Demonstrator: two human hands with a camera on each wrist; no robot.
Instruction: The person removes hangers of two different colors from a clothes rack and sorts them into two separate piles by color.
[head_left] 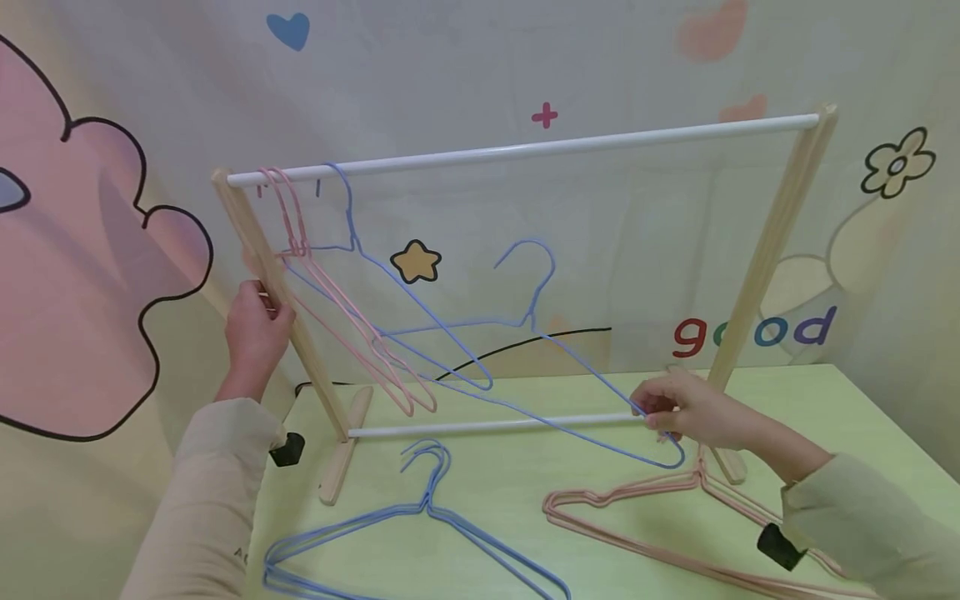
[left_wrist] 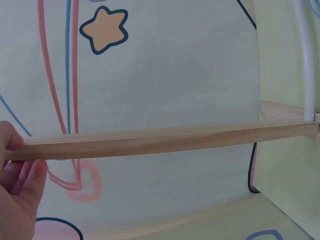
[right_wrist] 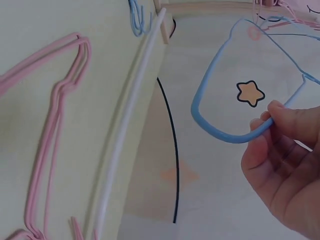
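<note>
My left hand (head_left: pixel 258 327) grips the left wooden post (head_left: pixel 306 346) of a small clothes rack, fingers and thumb around it in the left wrist view. Toward the right post, my right hand (head_left: pixel 693 404) pinches a blue hanger (head_left: pixel 577 362) near its lower right corner. That hanger is tilted, its hook below the white top rail (head_left: pixel 525 150) and free of it. In the right wrist view the blue hanger (right_wrist: pixel 202 95) runs between thumb and fingertips. Two pink hangers (head_left: pixel 337 287) and one blue hanger (head_left: pixel 420 300) hang from the rail's left end.
Several blue hangers (head_left: pixel 427 507) lie stacked on the pale green table (head_left: pixel 495 475) in front of the rack. A stack of pink hangers (head_left: pixel 622 546) lies at the right, below my right forearm. A white lower bar (head_left: pixel 480 427) joins the posts near the tabletop.
</note>
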